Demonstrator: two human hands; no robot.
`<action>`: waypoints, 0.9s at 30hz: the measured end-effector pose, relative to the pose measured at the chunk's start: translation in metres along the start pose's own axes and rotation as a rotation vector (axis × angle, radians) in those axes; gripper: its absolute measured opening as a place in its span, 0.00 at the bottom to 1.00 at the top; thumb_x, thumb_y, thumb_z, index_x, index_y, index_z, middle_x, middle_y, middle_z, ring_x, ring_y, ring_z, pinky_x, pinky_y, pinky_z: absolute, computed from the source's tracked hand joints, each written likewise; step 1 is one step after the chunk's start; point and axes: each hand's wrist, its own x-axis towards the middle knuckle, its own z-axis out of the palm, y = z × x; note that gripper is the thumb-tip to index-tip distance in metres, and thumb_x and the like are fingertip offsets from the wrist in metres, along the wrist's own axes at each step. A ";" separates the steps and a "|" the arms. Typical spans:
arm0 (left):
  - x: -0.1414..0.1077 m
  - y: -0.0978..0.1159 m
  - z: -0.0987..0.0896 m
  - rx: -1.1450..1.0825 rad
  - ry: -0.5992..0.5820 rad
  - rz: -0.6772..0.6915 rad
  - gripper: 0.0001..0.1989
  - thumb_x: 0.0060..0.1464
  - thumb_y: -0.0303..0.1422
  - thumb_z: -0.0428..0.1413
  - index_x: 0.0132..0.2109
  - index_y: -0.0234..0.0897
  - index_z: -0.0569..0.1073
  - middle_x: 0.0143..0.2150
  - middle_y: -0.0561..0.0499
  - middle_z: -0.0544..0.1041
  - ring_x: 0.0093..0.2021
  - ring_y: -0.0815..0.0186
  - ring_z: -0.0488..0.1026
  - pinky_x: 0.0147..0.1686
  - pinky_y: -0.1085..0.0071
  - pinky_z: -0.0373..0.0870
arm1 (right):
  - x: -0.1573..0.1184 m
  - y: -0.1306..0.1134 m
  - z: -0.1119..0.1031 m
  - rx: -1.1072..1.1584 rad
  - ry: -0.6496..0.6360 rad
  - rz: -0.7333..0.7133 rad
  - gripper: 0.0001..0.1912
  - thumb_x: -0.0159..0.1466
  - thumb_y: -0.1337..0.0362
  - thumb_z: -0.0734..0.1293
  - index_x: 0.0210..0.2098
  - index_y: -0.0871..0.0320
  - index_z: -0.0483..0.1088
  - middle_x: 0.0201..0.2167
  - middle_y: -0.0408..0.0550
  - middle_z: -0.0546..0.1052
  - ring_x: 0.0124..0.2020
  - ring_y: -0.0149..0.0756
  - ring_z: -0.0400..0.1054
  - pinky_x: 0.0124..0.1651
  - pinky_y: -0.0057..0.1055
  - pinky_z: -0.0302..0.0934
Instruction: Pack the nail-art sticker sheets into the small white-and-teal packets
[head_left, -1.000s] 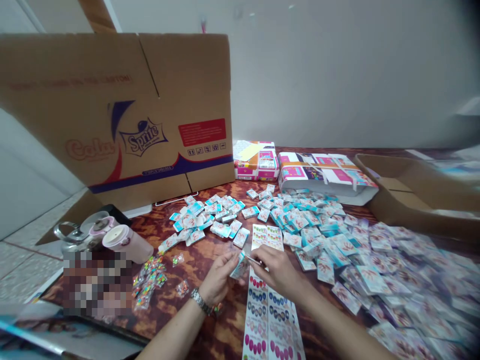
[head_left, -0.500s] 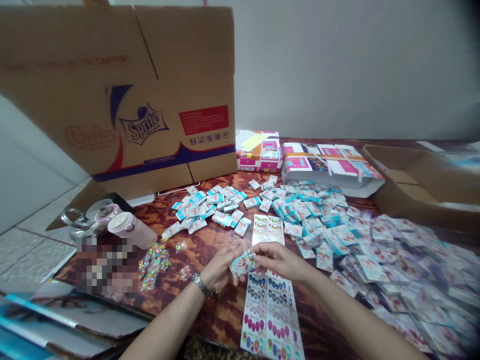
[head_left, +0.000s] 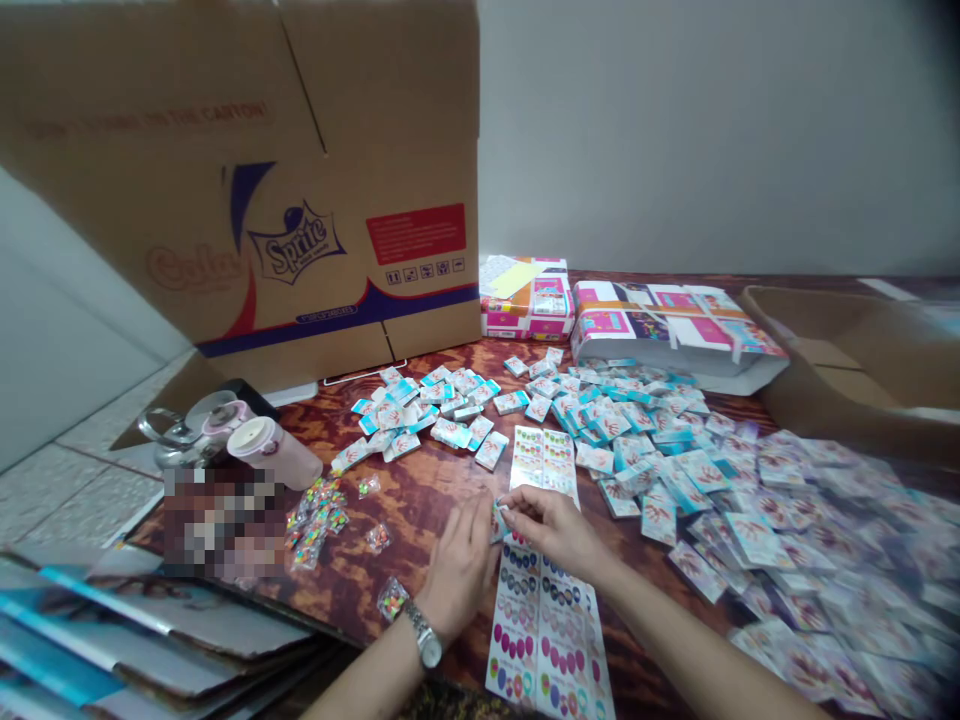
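My left hand [head_left: 459, 568], with a metal wristwatch [head_left: 425, 634], lies on the wooden tabletop [head_left: 405, 540] with its fingertips at a small white-and-blue packet [head_left: 497, 522]. My right hand [head_left: 552, 530] pinches that packet, which is mostly hidden by my fingers. Printed sticker sheets [head_left: 544, 470] lie lengthwise just beyond and beneath my hands, with a second sheet [head_left: 544, 630] below them. Heaps of small packets spread to the left [head_left: 420, 415] and right [head_left: 622, 430] of my hands.
A large Sprite carton [head_left: 292, 190] stands at the back left. Pink wrapped bundles [head_left: 675, 325] lie behind the packets, and a shallow cardboard box [head_left: 840, 360] sits at the right. A kettle [head_left: 184, 435], pink cup [head_left: 274, 452], and colourful small bags [head_left: 315, 520] lie at the left.
My hands have separated slightly, and my left hand has moved down the table toward me. The view has shifted, moving the table contents rightward in the frame.
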 end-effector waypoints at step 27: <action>0.000 0.006 -0.004 -0.044 0.033 0.130 0.23 0.51 0.21 0.44 0.55 0.36 0.59 0.52 0.40 0.65 0.53 0.57 0.63 0.50 0.58 0.65 | -0.003 -0.017 0.000 0.181 -0.040 0.051 0.11 0.55 0.63 0.67 0.37 0.56 0.66 0.25 0.39 0.68 0.28 0.30 0.62 0.29 0.24 0.57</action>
